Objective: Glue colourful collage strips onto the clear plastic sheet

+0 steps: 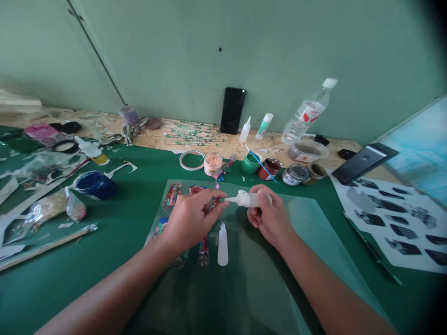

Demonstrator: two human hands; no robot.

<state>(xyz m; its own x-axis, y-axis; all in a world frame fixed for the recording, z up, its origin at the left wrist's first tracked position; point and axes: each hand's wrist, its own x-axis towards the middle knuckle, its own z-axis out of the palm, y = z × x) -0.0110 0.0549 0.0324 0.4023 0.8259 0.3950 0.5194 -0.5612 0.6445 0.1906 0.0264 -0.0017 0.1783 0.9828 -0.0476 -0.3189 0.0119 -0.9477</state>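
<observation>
Two hands are held over the clear sheet (314, 223) on the green surface. The glue bottle (248, 199) is gripped sideways by the right hand (271, 219), its nozzle tip pinched by the left hand (190, 219). A white cap (222, 245) lies just below.

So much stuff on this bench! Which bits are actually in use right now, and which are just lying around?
In use: small white plastic squeeze bottle, held by right hand; left hand at its nozzle; clear plastic sheet beneath.
Lying about: round blue paint pot; black phone; clear water bottle; white tape ring.
</observation>
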